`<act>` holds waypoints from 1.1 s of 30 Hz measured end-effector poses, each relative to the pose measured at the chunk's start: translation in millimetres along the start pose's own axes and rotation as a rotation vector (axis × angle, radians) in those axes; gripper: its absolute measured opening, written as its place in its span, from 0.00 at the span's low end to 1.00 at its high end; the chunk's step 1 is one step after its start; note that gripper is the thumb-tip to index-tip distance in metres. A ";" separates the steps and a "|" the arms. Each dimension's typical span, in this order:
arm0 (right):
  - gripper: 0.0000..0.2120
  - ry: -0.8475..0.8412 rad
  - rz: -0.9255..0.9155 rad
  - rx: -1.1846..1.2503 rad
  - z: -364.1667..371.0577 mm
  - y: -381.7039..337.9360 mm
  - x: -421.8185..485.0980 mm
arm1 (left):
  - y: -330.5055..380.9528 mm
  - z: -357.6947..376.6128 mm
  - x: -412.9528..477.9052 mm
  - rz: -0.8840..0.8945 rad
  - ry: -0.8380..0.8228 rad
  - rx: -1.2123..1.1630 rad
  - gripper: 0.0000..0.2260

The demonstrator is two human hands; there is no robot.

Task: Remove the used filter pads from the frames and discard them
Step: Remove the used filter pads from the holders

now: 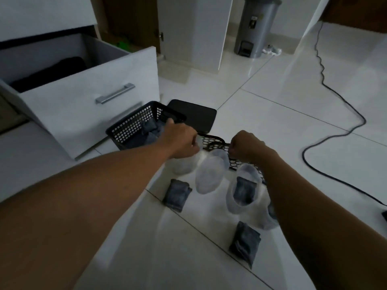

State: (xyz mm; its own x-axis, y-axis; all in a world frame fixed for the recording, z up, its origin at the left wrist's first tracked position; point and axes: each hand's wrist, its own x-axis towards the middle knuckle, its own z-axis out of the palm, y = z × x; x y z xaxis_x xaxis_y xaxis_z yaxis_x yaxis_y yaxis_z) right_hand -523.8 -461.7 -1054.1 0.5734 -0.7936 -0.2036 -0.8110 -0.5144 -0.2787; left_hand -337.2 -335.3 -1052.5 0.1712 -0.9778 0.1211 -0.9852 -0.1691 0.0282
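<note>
Head view, tiled floor, dim light. Both hands up over the work — left hand (181,141) curled closed at the near edge of a black honeycomb-mesh frame (215,143), apparently pinching either the frame rim or the white pad at that corner; cannot tell which through motion blur. Right hand (246,146) fisted shut on the opposite edge of the same frame, frame lifted clear of the floor and tilted. Hanging from or lying just under the frame: three translucent white pouch-like pads, one (208,174) central, one blurred at the left hand, one (245,190) to the right with a grey folded pad showing inside. Loose grey filter pads on the tile: one (177,194) near left, one (245,243) nearer the camera. Black lattice basket (134,126) just beside the left hand, grey pads already inside. Flat black tray or lid (192,115) behind the basket. Open white drawer (83,91) at left. Grey pedal bin (256,28) far back, well apart. Black cable (335,132) snaking at right. Handling judgement: pads look soft, light, limp, probably damp — best pinched at a free edge or corner and peeled away. Frame looks thin and springy; best braced along the rim, not the mesh, to avoid bending.
</note>
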 end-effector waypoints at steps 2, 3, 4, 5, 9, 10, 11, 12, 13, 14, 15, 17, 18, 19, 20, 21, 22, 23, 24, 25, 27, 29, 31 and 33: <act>0.06 0.027 -0.056 0.006 7.8 -34.2 13.5 | -43.1 -0.3 -7.8 -0.155 0.013 -0.034 0.13; 0.06 0.043 -0.083 0.019 11.9 -49.7 20.7 | -62.8 0.4 -10.5 -0.226 0.010 -0.051 0.14; 0.06 0.051 -0.107 0.038 15.6 -64.7 27.0 | -81.5 2.0 -12.1 -0.294 -0.003 -0.052 0.14; 0.07 0.048 -0.128 0.060 18.9 -79.4 32.8 | -98.0 3.8 -14.1 -0.346 -0.027 -0.052 0.14; 0.11 0.075 -0.200 0.158 29.4 -132.5 57.1 | -144.0 21.3 -11.2 -0.440 -0.107 -0.190 0.12; 0.11 0.095 -0.218 0.168 30.6 -144.3 61.3 | -148.9 25.9 -9.6 -0.430 -0.119 -0.203 0.11; 0.11 0.099 -0.237 0.172 31.5 -155.3 65.2 | -151.8 31.2 -6.6 -0.418 -0.150 -0.203 0.11; 0.11 0.096 -0.258 0.175 34.3 -167.0 70.0 | -155.6 37.8 -3.6 -0.404 -0.189 -0.202 0.10; 0.11 0.088 -0.277 0.174 37.1 -175.9 74.8 | -156.5 41.8 -0.3 -0.397 -0.222 -0.198 0.11; 0.11 0.074 -0.297 0.162 40.1 -183.8 78.9 | -158.2 46.5 3.2 -0.398 -0.247 -0.200 0.11; 0.11 0.046 -0.315 0.134 44.7 -191.6 84.6 | -159.1 49.1 6.0 -0.405 -0.260 -0.203 0.12; 0.13 -0.041 -0.359 0.034 57.2 -203.7 96.2 | -161.5 53.8 10.8 -0.402 -0.305 -0.193 0.16; 0.14 -0.085 -0.370 -0.022 64.8 -208.5 102.9 | -163.8 57.3 13.0 -0.404 -0.341 -0.192 0.17; 0.16 -0.124 -0.367 -0.072 74.1 -210.4 112.2 | -163.1 59.7 14.4 -0.407 -0.377 -0.189 0.17; 0.17 -0.152 -0.364 -0.121 81.6 -212.2 119.4 | -162.4 62.1 14.8 -0.406 -0.407 -0.194 0.17; 0.18 -0.176 -0.367 -0.160 87.1 -213.3 126.1 | -161.7 64.6 15.0 -0.402 -0.429 -0.198 0.17; 0.19 -0.192 -0.376 -0.198 90.9 -215.4 131.6 | -162.7 67.8 15.2 -0.395 -0.450 -0.195 0.17; 0.20 -0.213 -0.375 -0.229 93.6 -217.2 135.8 | -162.9 69.6 15.3 -0.395 -0.466 -0.189 0.16; 0.20 -0.236 -0.367 -0.267 94.6 -220.9 137.3 | -164.3 71.3 15.1 -0.394 -0.476 -0.193 0.16; 0.20 -0.245 -0.366 -0.291 96.0 -221.5 140.3 | -164.0 72.5 15.9 -0.393 -0.491 -0.179 0.16; 0.20 -0.267 -0.350 -0.348 102.4 -219.6 149.7 | -164.3 74.9 17.0 -0.391 -0.522 -0.154 0.17; 0.25 -0.270 -0.343 -0.380 116.2 -213.7 165.7 | -163.6 75.2 18.8 -0.402 -0.522 -0.164 0.18; 0.26 -0.250 -0.319 -0.345 119.5 -211.8 166.2 | -162.4 74.1 19.7 -0.429 -0.507 -0.194 0.16; 0.21 -0.197 -0.320 -0.308 106.2 -216.0 149.4 | -161.3 71.4 20.5 -0.462 -0.483 -0.223 0.15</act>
State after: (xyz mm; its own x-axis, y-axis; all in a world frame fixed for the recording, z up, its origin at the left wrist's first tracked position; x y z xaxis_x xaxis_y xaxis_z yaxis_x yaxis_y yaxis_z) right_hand -250.6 -434.7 -1124.0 0.7864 -0.5187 -0.3355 -0.5702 -0.8184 -0.0711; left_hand -175.4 -336.9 -1125.4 0.4985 -0.7663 -0.4053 -0.7786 -0.6014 0.1793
